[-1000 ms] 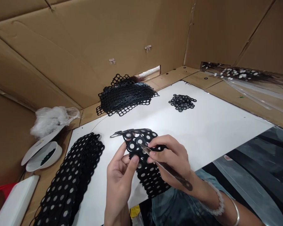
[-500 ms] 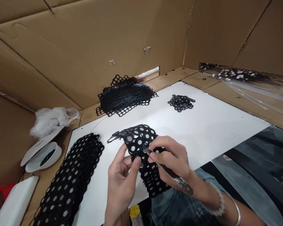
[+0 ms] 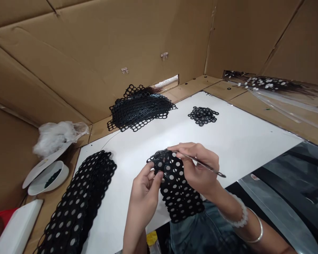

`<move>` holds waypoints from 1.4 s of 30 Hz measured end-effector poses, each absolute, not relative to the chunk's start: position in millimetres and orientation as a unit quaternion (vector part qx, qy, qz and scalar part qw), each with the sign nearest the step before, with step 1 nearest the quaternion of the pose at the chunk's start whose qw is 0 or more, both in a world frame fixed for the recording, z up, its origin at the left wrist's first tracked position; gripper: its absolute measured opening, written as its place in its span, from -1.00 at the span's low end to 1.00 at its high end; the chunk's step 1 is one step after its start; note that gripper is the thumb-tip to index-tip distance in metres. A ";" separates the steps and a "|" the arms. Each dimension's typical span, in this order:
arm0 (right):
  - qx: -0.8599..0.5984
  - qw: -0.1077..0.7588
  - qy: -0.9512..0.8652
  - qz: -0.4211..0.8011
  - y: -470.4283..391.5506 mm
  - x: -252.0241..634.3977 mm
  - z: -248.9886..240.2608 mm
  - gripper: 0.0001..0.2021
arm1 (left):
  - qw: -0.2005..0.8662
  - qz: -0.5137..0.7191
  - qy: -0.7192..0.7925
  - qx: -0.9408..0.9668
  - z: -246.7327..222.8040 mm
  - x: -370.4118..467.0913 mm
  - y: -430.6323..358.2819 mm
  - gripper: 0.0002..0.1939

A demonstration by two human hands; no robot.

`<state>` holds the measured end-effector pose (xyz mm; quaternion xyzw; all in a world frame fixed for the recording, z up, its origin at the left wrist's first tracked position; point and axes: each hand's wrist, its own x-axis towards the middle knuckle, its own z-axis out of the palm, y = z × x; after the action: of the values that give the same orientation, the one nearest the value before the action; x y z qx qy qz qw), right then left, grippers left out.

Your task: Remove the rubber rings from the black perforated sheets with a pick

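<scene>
My left hand (image 3: 145,188) pinches the upper left part of a black strip of linked rings (image 3: 181,197) with pale round centres. The strip hangs down over the front edge of the white board (image 3: 243,137) to my lap. My right hand (image 3: 201,165) is closed on a slim metal tool (image 3: 208,166) with a hole in its rear end. The tool's front tip lies at the strip's folded top edge, beside my right fingertips. Whether it grips a ring there is too small to tell.
A long stack of similar black strips (image 3: 76,208) lies at left. Black ring mesh (image 3: 140,109) is heaped at the back, with loose rings (image 3: 203,115) to its right. A white bowl (image 3: 62,180) and bagged white fluff (image 3: 55,135) stand left. Cardboard walls (image 3: 137,38) enclose the board.
Both hands and the strip have shifted right. The strip's top, spread out leftward before, is now folded closer in. The tool has turned flatter and its tip has moved up to the top edge.
</scene>
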<state>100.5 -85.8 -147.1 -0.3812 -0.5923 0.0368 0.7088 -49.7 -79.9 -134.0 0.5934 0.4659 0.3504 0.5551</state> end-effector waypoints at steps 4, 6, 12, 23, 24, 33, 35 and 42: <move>-0.364 0.698 -0.609 0.096 -90.8 104.5 -142.3 -0.84 | 0.537 0.372 0.475 0.590 -135.9 -51.4 -76.2 -0.82; -0.372 0.680 -0.624 0.104 -96.0 103.3 -143.7 -0.86 | 0.504 0.390 0.494 0.591 -135.4 -52.0 -75.6 -0.83; -0.366 0.660 -0.649 0.098 -100.2 93.0 -155.2 -0.85 | 0.505 0.435 0.498 0.554 -137.5 -55.8 -73.2 -0.74; -0.384 0.663 -0.642 0.030 -93.0 88.5 -166.0 -0.81 | 0.592 0.375 0.445 0.557 -131.3 -56.1 -75.8 -0.62; -0.381 0.667 -0.640 0.004 -91.6 87.8 -168.3 -0.80 | 0.595 0.374 0.442 0.557 -130.4 -56.4 -76.6 -0.64; -0.398 0.629 -0.667 0.020 -86.1 87.3 -174.4 -0.83 | 0.641 0.346 0.430 0.533 -128.0 -55.7 -76.6 -0.65; -0.380 0.657 -0.645 0.091 -87.4 88.5 -167.3 -0.83 | 0.655 0.353 0.415 0.524 -126.5 -55.2 -76.1 -0.67; -0.422 0.730 -0.494 0.209 -88.7 92.0 -146.2 -0.84 | 0.656 0.364 0.419 0.511 -125.8 -57.1 -77.3 -0.69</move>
<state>92.0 -88.7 -146.2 -0.4222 -0.4945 0.2088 0.7305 -57.1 -77.3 -125.8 0.5113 0.4188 0.3637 0.6564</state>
